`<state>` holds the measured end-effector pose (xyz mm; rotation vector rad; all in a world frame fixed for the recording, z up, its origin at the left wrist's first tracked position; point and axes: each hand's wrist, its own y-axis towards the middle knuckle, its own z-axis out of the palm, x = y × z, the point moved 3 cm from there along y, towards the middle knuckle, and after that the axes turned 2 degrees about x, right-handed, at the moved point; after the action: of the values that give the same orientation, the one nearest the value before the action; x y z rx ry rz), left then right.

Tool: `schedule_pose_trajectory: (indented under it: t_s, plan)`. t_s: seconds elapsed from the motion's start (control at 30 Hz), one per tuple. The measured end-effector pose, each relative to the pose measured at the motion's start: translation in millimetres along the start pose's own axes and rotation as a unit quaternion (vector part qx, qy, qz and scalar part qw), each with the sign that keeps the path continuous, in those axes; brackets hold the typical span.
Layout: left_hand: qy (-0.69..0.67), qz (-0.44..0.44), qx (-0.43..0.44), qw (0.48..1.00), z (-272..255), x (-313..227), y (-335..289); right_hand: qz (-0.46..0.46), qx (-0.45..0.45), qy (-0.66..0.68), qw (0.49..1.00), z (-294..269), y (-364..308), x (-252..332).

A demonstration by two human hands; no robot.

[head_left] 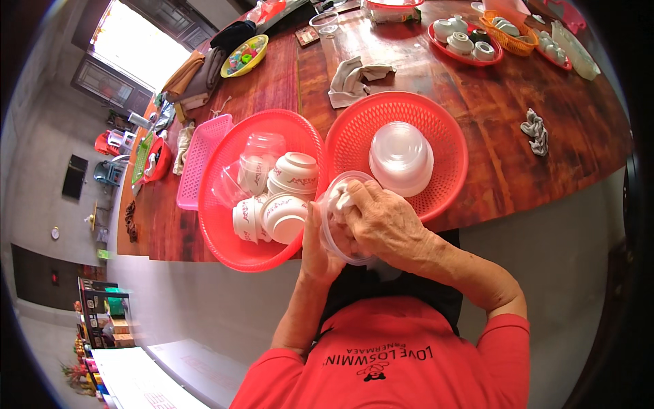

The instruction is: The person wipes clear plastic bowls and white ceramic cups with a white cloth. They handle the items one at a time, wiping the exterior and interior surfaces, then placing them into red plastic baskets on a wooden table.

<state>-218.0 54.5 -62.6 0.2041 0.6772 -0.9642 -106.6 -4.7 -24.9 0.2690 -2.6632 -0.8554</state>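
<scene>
My left hand grips a clear plastic bowl from below and its left side, tilted near the table's front edge. Inside it, my right hand is closed on a white cloth pressed to the bowl's inner wall; part of the cloth is hidden by the fingers. Just beyond my right hand, a stack of clear plastic bowls sits upside down in a round red basket. A second red basket on the left contains several white bowls with red print and a few clear plastic ones.
A pink rectangular basket adjoins the left red basket. Crumpled cloths lie behind the right basket and at the right. Farther back are a yellow bowl, a red tray of cups and an orange basket.
</scene>
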Motion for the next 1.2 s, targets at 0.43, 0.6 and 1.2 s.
schedule_pose_trajectory:
  t_s: [0.43,0.6,1.2]
  plan:
    - [-0.018,0.058,-0.001,0.998,-5.0,-1.7,6.5,0.023,-0.080,0.192,0.978,3.0,13.7,13.9]
    - [0.025,0.034,-0.012,0.999,1.3,-6.8,0.1,0.036,0.031,0.078,0.996,3.2,10.8,-1.7]
    - [-0.088,-0.072,0.120,0.986,11.2,3.2,-1.0,-0.053,-0.155,-0.082,0.983,-15.2,23.4,-16.4]
